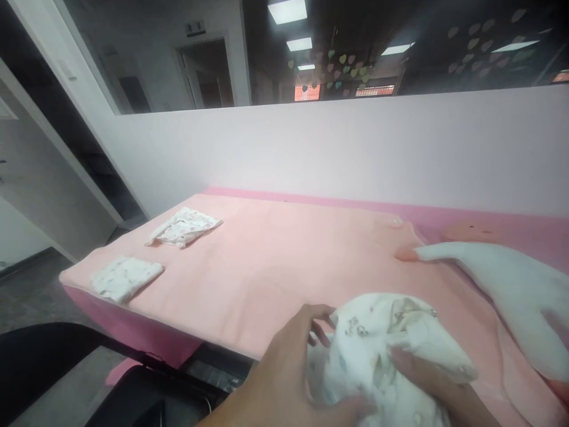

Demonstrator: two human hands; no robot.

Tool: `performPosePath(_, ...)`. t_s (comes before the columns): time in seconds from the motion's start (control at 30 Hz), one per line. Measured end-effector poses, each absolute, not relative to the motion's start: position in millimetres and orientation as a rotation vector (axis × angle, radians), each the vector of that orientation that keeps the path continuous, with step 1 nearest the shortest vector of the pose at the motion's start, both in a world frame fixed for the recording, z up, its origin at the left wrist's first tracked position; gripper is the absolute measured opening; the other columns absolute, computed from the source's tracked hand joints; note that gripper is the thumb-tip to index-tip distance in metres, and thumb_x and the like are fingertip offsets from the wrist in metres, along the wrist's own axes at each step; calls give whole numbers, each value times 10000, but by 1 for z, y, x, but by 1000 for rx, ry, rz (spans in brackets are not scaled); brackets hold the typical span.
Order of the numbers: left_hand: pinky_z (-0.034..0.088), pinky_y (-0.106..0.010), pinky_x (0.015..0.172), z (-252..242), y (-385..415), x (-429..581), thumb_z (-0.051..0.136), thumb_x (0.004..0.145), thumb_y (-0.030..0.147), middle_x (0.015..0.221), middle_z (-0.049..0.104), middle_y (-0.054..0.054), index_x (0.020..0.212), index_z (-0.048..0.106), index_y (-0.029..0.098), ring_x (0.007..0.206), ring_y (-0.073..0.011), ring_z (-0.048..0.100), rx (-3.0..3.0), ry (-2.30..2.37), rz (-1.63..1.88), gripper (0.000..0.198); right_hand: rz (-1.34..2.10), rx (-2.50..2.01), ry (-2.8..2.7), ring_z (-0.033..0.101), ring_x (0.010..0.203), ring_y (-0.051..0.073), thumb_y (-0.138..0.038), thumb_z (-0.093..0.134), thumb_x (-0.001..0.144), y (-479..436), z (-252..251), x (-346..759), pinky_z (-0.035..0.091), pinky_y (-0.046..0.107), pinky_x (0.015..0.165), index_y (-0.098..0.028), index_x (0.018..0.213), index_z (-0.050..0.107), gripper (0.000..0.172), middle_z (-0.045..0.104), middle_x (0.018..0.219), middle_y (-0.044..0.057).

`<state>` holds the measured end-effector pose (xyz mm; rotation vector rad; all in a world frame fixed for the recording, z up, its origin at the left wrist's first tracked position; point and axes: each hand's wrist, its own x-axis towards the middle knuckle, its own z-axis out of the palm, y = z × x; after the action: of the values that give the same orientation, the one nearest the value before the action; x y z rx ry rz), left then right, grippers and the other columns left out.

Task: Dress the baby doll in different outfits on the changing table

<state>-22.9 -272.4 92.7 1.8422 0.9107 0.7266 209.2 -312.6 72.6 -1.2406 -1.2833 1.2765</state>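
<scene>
A bunched white printed cloth (pixel 382 344), perhaps a baby garment, is between my hands at the near right of the pink-covered table (pixel 249 255). My left hand (pixel 297 367) curves round its left side, fingers behind and thumb in front. My right hand (pixel 435 382) grips it from the right, with one digit pressed on the front and the rest hidden by the fabric. Small brown and grey prints show on the cloth, and its lower part runs out of the picture.
Two folded white printed cloths, a farther one (pixel 189 225) and a nearer one (pixel 127 277), lie on the table's left end. A doll in a pale suit (pixel 498 279) lies at the right. A black chair (pixel 128 391) stands at the near left. Behind is a white wall (pixel 338 148) with a window.
</scene>
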Motion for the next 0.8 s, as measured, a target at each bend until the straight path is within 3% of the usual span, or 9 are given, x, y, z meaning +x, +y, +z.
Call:
performPosePath(0.13,477,-328,876,85,-263,-27,560,1008,411,1034,589,-41,1112,558,220,950,-184,555,1783,877,707,217,1383,-1262,-937,752,952,427,-526,683,855,-313,75,213,633,545,798,-163,1306,706,580,788,905,161)
performPosePath(0.2,458,-314,877,84,-254,-34,479,1052,451,1006,552,-32,1024,534,214,952,-177,529,1749,868,718,245,1315,-1318,-928,740,1009,415,-528,684,855,-308,78,217,627,529,839,-188,1298,696,559,785,982,160)
performPosePath(0.3,443,-294,874,84,-237,-45,407,1079,488,996,517,-9,1050,494,232,941,-163,505,1655,923,788,272,1000,-1428,-1183,704,1121,378,-492,710,853,-291,83,229,623,460,889,-267,1283,664,487,755,1148,117)
performPosePath(0.4,433,-277,848,87,-216,-50,367,1084,520,930,471,15,1013,462,236,873,-148,473,1632,1028,815,308,649,-1513,-1468,657,1209,337,-463,680,890,-269,88,242,624,363,846,-294,1296,604,446,693,1282,90)
performPosePath(0.57,439,-298,803,91,-185,-42,322,1081,548,933,481,10,1025,433,232,849,-160,483,1800,1096,781,339,523,-1549,-1613,699,971,236,-448,554,987,-238,96,242,591,281,668,-274,1233,607,306,688,1227,71)
performPosePath(0.7,468,-353,791,85,-168,-37,600,952,562,1060,554,-42,1187,435,222,905,-213,551,2086,1119,733,445,545,-1538,-1578,694,903,223,-364,514,995,-222,95,237,570,280,620,-261,1113,601,180,692,1117,59)
performPosePath(0.8,489,-405,809,77,-155,-40,697,863,392,1140,573,-100,1233,460,198,989,-275,565,2333,1155,713,480,532,-1608,-1583,698,922,222,-246,492,953,-215,87,240,564,289,657,-266,1114,564,177,691,1086,45)
